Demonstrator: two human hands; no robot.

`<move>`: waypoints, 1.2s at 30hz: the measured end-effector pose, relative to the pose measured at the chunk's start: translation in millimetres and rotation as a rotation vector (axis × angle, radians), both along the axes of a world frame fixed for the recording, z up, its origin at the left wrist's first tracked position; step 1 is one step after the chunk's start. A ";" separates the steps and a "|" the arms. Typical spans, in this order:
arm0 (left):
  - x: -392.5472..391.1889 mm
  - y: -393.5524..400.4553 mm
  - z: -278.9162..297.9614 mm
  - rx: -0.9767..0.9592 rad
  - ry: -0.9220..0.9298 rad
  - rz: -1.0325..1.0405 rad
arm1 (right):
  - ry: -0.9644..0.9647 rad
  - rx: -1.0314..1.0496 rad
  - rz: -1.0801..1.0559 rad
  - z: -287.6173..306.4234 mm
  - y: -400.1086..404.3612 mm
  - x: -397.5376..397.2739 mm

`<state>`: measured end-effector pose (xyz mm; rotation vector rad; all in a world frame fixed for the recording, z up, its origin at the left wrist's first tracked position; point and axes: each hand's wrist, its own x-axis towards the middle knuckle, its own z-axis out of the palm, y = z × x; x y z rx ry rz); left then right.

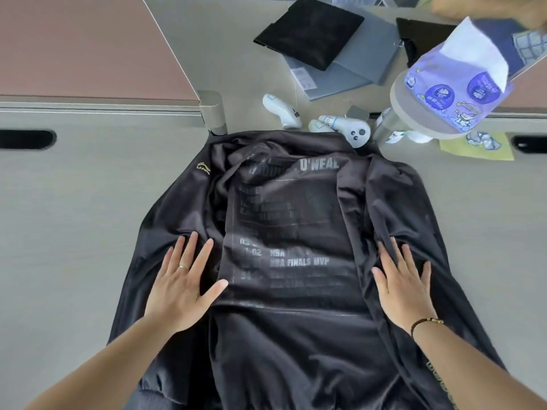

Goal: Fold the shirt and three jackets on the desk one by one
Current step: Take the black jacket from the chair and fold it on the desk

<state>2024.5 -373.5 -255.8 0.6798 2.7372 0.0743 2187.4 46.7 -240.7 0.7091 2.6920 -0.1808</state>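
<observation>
A dark grey jacket lies spread on the desk, opened so its printed inner lining faces up, with white text across the middle. My left hand lies flat on the left front panel, fingers straight and spread, a ring on one finger. My right hand lies flat on the right panel, fingers straight, a bracelet at the wrist. Both sleeves fall off toward the near corners. A folded black garment rests at the back of the desk.
Behind the jacket's collar lie two white controllers. A grey laptop sits under the folded garment. A round stand with a blue patterned bag rises at the right, over a yellow note. A metal post stands left.
</observation>
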 end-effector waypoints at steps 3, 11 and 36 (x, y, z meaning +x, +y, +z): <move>-6.7 -0.9 -1.6 -0.002 0.015 0.010 | 0.003 0.019 0.009 -2.6 27.3 -3.7; 1.5 -17.9 18.9 -0.290 0.099 0.190 | 0.007 -0.089 -0.102 1.3 19.3 3.3; 198.6 207.9 16.7 -0.101 -0.125 -0.046 | 0.130 -0.213 -0.236 2.9 98.0 110.5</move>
